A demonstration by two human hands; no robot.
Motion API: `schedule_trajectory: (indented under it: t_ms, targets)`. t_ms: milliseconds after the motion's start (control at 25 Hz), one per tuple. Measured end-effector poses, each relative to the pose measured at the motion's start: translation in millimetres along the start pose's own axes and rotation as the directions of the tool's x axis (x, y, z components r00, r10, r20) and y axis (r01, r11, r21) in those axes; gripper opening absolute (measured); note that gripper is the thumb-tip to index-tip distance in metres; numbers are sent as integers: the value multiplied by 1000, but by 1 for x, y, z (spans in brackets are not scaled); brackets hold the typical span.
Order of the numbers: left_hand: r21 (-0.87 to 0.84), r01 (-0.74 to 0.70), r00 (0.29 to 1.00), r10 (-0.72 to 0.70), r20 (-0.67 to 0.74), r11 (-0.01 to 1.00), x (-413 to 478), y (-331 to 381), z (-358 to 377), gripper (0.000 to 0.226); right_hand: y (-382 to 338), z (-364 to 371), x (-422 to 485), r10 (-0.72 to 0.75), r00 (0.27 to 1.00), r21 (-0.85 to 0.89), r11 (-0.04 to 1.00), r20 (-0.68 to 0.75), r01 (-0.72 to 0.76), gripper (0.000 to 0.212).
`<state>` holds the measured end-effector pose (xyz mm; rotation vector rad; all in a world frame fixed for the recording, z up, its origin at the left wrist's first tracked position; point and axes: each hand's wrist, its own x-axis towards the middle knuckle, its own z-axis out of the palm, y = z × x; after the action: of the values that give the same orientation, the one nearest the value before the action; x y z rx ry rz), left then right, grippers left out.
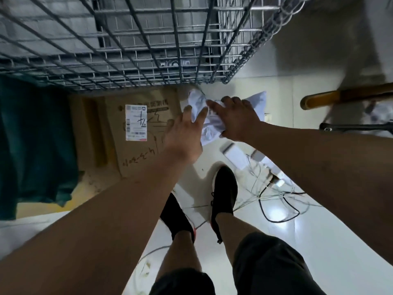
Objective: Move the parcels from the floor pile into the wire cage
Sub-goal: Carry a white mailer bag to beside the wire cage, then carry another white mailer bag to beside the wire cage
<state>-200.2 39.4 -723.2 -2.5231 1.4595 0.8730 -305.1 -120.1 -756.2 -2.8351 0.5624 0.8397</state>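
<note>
Below the wire cage (148, 50) | right hand (236, 121) grips white parcel (211, 130) | left hand (184, 137) spread, apparently touching it.

Glossy white tiled floor (308, 226), tangled cables (274, 195), teal cloth (32, 135) at left

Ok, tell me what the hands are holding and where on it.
The crumpled white parcel: the right hand grips its top near the middle, fingers curled over it; the left hand touches its left edge with straight fingers.
</note>
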Motion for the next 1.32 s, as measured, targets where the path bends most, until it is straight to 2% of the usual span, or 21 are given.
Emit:
schedule_trajectory:
  t_ms: [200,400,640,760,840,1000,1200,1320]
  targets:
    - [49,-10,998,13,-65,999,39,-14,37,91,7,40,49,51,999,10,999,-12,-51,109]
    - [85,-63,987,74,-143,994,71,-41,82,82,0,87,99,43,997,49,998,-62,-41,107]
    - [76,-32,995,39,-94,997,89,-57,106,82,-11,133,135,41,991,135,991,-126,-23,100]
    - [54,-19,996,24,-87,998,85,-62,100,82,-12,123,128,40,990,127,992,-132,-24,106]
    - [48,-6,995,11,-103,999,74,-63,87,79,-14,102,110,59,992,147,988,-113,-42,108]
    - [59,12,998,-8,-64,998,25,-45,13,78,-16,10,46,89,994,287,955,-55,-70,84]
    - [60,-9,999,11,-42,998,-54,-1,-131,68,-25,-144,-48,217,973,492,858,-83,-149,50]
    - [102,-49,994,58,-87,994,-110,26,-238,60,-33,-259,-113,245,963,499,852,-114,-158,42]
